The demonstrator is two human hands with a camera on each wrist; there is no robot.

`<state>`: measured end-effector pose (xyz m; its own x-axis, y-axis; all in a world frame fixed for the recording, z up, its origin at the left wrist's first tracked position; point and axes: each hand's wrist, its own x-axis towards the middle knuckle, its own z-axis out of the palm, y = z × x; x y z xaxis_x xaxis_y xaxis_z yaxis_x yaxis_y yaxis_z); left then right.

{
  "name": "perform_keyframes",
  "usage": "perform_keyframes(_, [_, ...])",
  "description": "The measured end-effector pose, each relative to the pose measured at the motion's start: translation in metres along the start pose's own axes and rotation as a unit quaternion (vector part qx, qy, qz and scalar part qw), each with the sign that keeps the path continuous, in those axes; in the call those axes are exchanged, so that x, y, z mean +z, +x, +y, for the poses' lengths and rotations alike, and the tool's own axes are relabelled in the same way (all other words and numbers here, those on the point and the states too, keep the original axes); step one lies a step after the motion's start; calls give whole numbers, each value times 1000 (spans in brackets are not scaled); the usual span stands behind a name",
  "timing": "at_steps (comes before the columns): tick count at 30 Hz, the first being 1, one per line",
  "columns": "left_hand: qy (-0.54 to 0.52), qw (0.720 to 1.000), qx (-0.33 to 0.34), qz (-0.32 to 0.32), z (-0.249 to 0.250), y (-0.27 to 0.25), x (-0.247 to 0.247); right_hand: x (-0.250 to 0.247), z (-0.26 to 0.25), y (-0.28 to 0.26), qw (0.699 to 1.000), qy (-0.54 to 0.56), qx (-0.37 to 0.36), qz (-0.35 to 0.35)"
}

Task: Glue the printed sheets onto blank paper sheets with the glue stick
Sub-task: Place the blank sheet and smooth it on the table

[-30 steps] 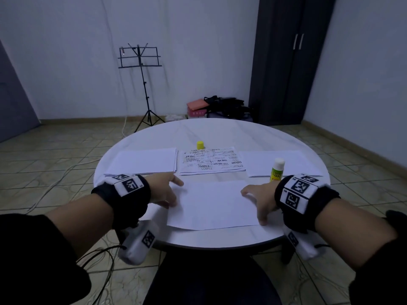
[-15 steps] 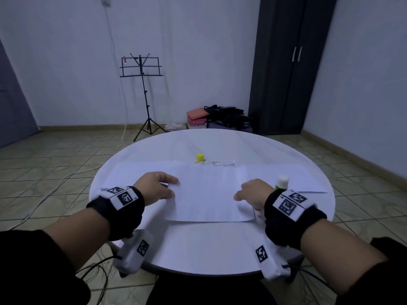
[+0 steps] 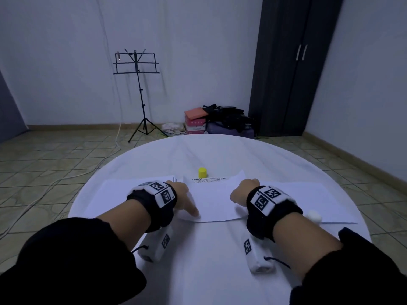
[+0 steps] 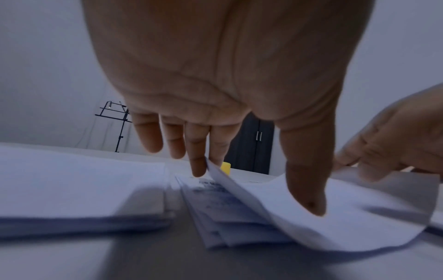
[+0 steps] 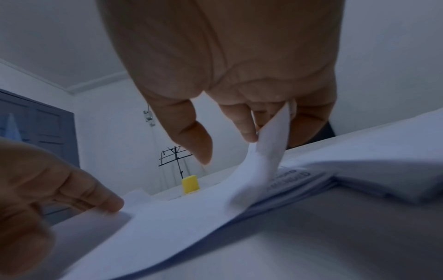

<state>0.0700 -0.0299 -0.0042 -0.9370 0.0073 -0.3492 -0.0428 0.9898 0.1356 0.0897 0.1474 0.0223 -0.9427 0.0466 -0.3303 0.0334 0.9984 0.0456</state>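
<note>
At the middle of the round table, both hands hold a blank sheet over the printed stack, left hand at nine o'clock pinching its edge, right hand at three o'clock pinching its upturned edge, yellow cap at twelve.

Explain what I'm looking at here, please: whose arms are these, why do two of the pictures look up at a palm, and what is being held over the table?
No machine here: a person works with bare hands, wearing cameras. The wide picture comes from a head camera; the two close ones come from wrist cameras looking along each palm at the fingers.

The left hand and right hand each pinch a side of one blank sheet, held over the pile of printed sheets on the round table. Its near edge sags, as the wrist views show.

Also on the table: a stack of blank paper at left, more paper at right, a yellow cap behind, and the glue stick, uncapped, by the right wrist.
</note>
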Motion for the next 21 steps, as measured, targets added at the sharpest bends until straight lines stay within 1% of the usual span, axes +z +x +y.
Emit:
perform_keyframes(1, [18, 1000, -2, -3, 2, 3, -1, 0, 0, 7, 1000, 4, 3, -1])
perform_keyframes(3, [55, 998, -3, -8, 4, 10, -1, 1, 1, 17, 999, 46, 20, -2])
perform_keyframes(5, [94, 996, -1, -12, 5, 14, 1, 3, 5, 24, 994, 93, 52, -15])
perform_keyframes(6, [112, 994, 0, -12, 5, 16, 3, 4, 7, 25, 991, 117, 64, -19])
perform_keyframes(8, [143, 990, 6, 4, 6, 16, 7, 7, 13, 28, 987, 144, 64, -29])
perform_keyframes(10, [165, 986, 25, 30, 6, 15, 10, 10, 15, 31, 987, 139, 57, -53])
perform_keyframes(12, [173, 983, 54, 40, 7, 15, 12, 12, 15, 32, 991, 109, 52, -65])
perform_keyframes(14, [175, 982, 71, 30, 9, 13, 11, 14, 14, 32, 994, 79, 47, -59])
perform_keyframes(18, [151, 985, 84, -7, 11, 12, 10, 18, 17, 34, 996, 72, 35, -51])
perform_keyframes(21, [151, 986, 76, 0, 11, 13, 10, 19, 22, 35, 999, 46, 13, -22])
